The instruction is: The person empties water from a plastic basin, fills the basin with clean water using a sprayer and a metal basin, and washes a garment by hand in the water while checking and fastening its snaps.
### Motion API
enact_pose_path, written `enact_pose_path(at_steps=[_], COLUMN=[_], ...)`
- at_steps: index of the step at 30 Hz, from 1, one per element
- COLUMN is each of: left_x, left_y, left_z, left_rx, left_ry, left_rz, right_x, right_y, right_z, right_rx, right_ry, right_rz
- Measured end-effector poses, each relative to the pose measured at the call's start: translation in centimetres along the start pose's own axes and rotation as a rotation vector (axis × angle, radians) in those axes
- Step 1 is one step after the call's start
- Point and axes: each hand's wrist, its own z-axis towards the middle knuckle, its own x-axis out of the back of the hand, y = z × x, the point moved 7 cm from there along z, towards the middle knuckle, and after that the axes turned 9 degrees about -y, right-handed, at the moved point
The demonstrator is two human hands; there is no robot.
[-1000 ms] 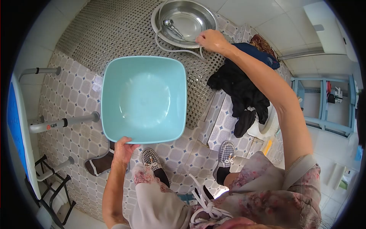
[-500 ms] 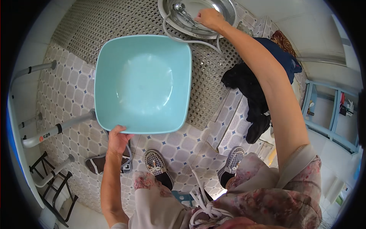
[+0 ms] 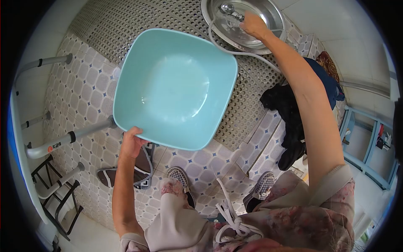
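Note:
My left hand grips the near left corner of a large light-blue plastic basin, thumb over the rim and fingers underneath. Nothing lies inside this basin, and it is turned at an angle. At the top, my right hand reaches over a round stainless-steel basin. Its fingers are closed at the handle of a chrome shower head, which lies over that basin's inside. A pale hose curves around the steel basin's near side.
Perforated grey matting covers part of the tiled floor. Dark clothes hang over a tiled ledge at right. Grey support legs stand at left, near a slipper. A blue shelf stands at far right.
The light-blue basin has rotated clockwise, its near left corner still in my left hand. The shower head and my right hand have shifted within the steel basin. The whole view has also shifted.

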Motion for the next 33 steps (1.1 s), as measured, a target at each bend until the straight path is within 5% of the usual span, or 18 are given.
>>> enact_pose_path(at_steps=[5,8,20,33], left_x=[-0.8,-0.9,-2.7,-5.2], left_y=[2.7,4.3,6.1,2.9], left_z=[1.0,2.2,3.5,3.1], left_rx=[-0.005,-0.025,-0.180,0.001], left_ry=[0.044,0.014,-0.002,-0.131], left_rz=[0.014,0.026,0.160,0.157], right_x=[5.1,8.6,7.7,10.9], right_y=[3.8,2.2,-21.0,-23.9], right_z=[-1.9,-6.2,-21.9,-21.4], right_rx=[-0.036,0.175,0.254,0.178], right_ry=[0.188,0.229,-0.585,-0.277], right_rz=[0.216,0.455,1.305,1.487])
